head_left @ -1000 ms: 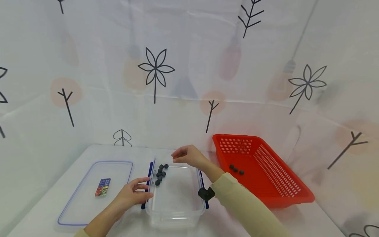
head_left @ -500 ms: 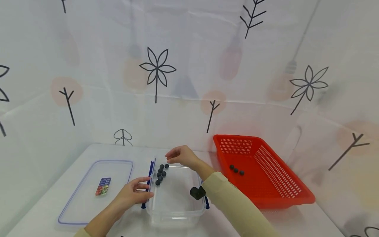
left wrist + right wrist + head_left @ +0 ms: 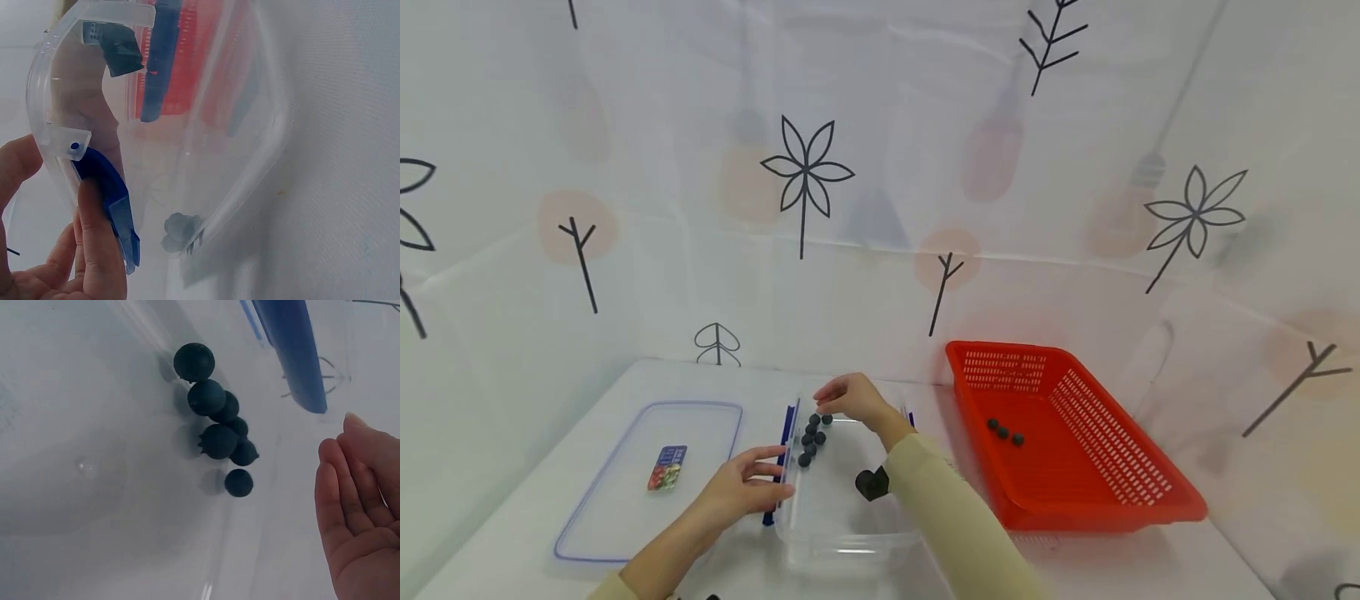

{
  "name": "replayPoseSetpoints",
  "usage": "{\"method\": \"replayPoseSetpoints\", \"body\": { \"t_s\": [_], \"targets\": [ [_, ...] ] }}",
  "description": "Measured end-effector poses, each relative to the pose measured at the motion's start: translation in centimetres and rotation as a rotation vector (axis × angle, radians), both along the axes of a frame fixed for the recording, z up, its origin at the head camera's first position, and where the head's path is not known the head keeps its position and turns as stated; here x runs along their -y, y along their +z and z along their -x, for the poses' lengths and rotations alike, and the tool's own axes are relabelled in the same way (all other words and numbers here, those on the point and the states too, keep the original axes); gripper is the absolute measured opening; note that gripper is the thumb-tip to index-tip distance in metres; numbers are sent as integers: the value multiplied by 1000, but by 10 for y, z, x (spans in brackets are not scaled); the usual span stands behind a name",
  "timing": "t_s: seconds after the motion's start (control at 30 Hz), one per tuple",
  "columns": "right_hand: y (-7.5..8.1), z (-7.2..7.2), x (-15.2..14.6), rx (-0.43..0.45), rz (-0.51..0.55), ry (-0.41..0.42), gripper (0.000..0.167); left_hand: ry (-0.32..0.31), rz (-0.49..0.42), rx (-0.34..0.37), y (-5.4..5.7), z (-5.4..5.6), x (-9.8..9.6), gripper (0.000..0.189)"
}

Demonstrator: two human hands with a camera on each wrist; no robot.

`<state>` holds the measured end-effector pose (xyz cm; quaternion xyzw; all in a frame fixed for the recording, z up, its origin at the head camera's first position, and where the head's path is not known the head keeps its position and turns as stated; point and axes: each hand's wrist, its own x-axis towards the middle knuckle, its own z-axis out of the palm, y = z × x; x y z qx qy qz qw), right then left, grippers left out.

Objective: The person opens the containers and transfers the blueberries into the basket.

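A clear plastic box with blue side latches stands in front of me, without its lid. Several dark blueberries lie along its left side, their small crowns showing in the right wrist view. My left hand rests against the box's left side, fingers at the blue latch and thumb at the rim. Over the far left corner is my right hand, palm down, beyond the blueberries. Its fingers lie close together, thumb near their tips, and no berry shows between them in the right wrist view.
To the right stands a red perforated basket with three blueberries in it. At left a clear lid with a blue edge lies flat, bearing a small printed label. A patterned cloth hangs behind the white table.
My right hand has moved left over the box to its far left corner. The left hand stays at the box's side. The head view has shifted slightly.
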<state>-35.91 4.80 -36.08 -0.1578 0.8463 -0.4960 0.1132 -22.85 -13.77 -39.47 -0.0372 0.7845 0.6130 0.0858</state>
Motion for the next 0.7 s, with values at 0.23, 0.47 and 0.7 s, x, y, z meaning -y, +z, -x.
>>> {"method": "replayPoseSetpoints", "body": {
  "t_s": [0.23, 0.47, 0.7],
  "targets": [
    [-19, 10, 5, -32, -129, 4, 16, 0, -16, 8, -1, 1, 1, 65],
    [-27, 7, 7, -74, -297, 89, 17, 1, -6, 14, 0, 2, 0, 65],
    [-30, 6, 7, -74, -399, 101, 19, 9, -1, 10, 0, 1, -1, 65]
  ]
}}
